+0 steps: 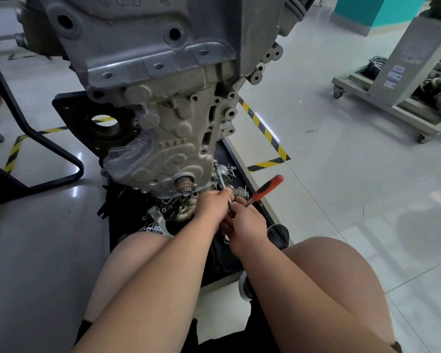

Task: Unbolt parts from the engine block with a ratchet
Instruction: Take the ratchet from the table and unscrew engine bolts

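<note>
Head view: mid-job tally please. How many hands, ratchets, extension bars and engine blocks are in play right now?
hands: 2 (left hand, right hand)
ratchet, red-and-black grip: 1
extension bar: 1
engine block: 1
Total: 5

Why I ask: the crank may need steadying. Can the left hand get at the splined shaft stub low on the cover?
Probably yes: the left hand lies beside the shaft stub, nothing visible between them, but it grips the ratchet extension and would need to let go.
</note>
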Motion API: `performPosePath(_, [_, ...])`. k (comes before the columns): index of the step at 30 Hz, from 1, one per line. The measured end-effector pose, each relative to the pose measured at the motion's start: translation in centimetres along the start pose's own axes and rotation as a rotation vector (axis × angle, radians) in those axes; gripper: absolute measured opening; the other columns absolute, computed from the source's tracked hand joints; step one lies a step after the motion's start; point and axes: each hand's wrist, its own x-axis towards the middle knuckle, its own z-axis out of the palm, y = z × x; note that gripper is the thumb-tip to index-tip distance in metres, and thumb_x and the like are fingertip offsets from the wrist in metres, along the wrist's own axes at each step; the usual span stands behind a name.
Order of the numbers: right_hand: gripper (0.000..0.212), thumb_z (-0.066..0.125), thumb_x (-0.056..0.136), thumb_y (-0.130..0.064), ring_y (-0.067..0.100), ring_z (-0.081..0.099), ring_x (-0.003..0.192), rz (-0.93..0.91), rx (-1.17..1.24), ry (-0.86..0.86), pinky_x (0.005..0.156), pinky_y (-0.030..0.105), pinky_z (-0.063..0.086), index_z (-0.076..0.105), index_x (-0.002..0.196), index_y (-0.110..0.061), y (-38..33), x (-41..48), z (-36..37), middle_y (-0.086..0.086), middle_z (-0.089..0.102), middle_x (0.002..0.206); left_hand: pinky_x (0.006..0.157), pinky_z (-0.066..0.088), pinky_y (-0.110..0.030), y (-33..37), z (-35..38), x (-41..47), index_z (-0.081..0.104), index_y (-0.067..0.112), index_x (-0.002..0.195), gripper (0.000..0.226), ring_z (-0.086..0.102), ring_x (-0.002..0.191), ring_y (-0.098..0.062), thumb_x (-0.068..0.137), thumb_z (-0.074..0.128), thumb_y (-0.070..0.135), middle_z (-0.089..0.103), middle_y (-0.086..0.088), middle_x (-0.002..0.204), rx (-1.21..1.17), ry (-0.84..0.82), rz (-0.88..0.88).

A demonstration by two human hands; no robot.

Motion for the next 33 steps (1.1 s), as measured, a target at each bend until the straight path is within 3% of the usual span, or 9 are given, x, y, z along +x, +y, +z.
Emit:
performPosePath(4, [0.034,0.048,0.092,0.005,0.011,0.054,0.057,-0.082,-0.082,0.013,0.05,0.023,0.043,0.07,0.09,-0.02,0.3,-0.4,0.1,-0.004,0.064,0.063,0.033,0.034,-0.011,0.3,-0.2,-0.3,0.067,0.022,0.065,0.03,0.05,0.033,0.002,0.092,0.057,0.03,0.059,0.011,0.044,0.071,-0.008,0.03])
performPosePath(7, [0.023,0.05,0.097,-0.001,0.014,0.057,0.063,-0.085,-0.051,0.061,0.057,0.026,0.047,0.068,0.09,-0.014,0.6,-0.4,0.1,0.002,0.065,0.074,0.039,0.038,-0.014,0.4,0.0,-0.2,0.069,0.021,0.07,0.028,0.054,0.043,-0.006,0.092,0.057,0.032,0.063,0.006,0.057,0.07,-0.009,0.023])
performPosePath(11, [0.02,0.05,0.1,-0.012,0.018,0.063,0.062,0.007,0.026,0.134,0.051,0.025,0.051,0.061,0.084,-0.005,0.2,0.1,-0.1,0.008,0.064,0.076,0.042,0.038,-0.018,0.4,0.3,-0.3,0.07,0.016,0.075,0.028,0.053,0.045,-0.014,0.09,0.06,0.038,0.062,0.0,0.057,0.06,-0.003,0.021])
performPosePath(14, [0.024,0.05,0.102,-0.019,0.017,0.055,0.057,0.12,0.067,0.125,0.052,0.027,0.047,0.056,0.081,-0.008,0.9,0.4,-0.4,0.007,0.059,0.069,0.046,0.037,-0.02,0.2,0.5,-0.1,0.067,0.018,0.07,0.029,0.054,0.047,-0.018,0.089,0.06,0.038,0.059,0.002,0.052,0.09,0.018,0.017])
performPosePath(17, [0.026,0.053,0.101,-0.02,0.017,0.051,0.049,0.174,0.087,0.149,0.05,0.03,0.044,0.057,0.079,-0.007,1.4,0.6,-0.2,0.005,0.057,0.058,0.036,0.033,-0.015,0.0,0.4,0.0,0.066,0.022,0.064,0.032,0.051,0.041,-0.014,0.09,0.058,0.038,0.056,0.008,0.047,0.141,0.05,-0.002])
performPosePath(19, [0.028,0.052,0.1,-0.022,0.019,0.053,0.05,0.168,0.058,0.187,0.052,0.031,0.047,0.058,0.078,-0.007,1.2,0.8,-0.1,0.007,0.059,0.061,0.041,0.04,-0.016,-0.1,0.4,-0.1,0.069,0.021,0.068,0.032,0.054,0.043,-0.012,0.091,0.056,0.039,0.061,0.007,0.049,0.165,0.029,-0.005])
performPosePath(21, [0.026,0.052,0.099,-0.025,0.023,0.058,0.06,0.162,0.012,0.214,0.059,0.033,0.05,0.061,0.08,-0.009,0.9,1.1,-0.1,0.009,0.063,0.073,0.06,0.05,-0.024,-0.4,0.5,-0.1,0.074,0.014,0.08,0.034,0.063,0.062,-0.018,0.093,0.053,0.037,0.071,0.0,0.068,0.204,-0.021,0.009])
performPosePath(24, [0.021,0.051,0.097,-0.023,0.025,0.061,0.07,0.172,-0.038,0.215,0.062,0.035,0.052,0.063,0.085,-0.01,0.8,1.3,-0.2,0.01,0.064,0.082,0.073,0.046,-0.029,-1.0,0.6,-0.2,0.075,0.007,0.091,0.036,0.064,0.085,-0.025,0.094,0.052,0.034,0.072,-0.008,0.089,0.288,-0.043,0.062])
performPosePath(33, [0.03,0.047,0.1,-0.028,0.022,0.059,0.064,0.132,-0.193,0.209,0.06,0.031,0.049,0.06,0.078,-0.011,1.1,1.5,-0.1,0.007,0.061,0.071,0.067,0.038,-0.025,-1.4,0.6,-0.1,0.076,0.01,0.091,0.034,0.063,0.085,-0.025,0.094,0.053,0.035,0.072,-0.008,0.089,0.409,-0.004,0.13])
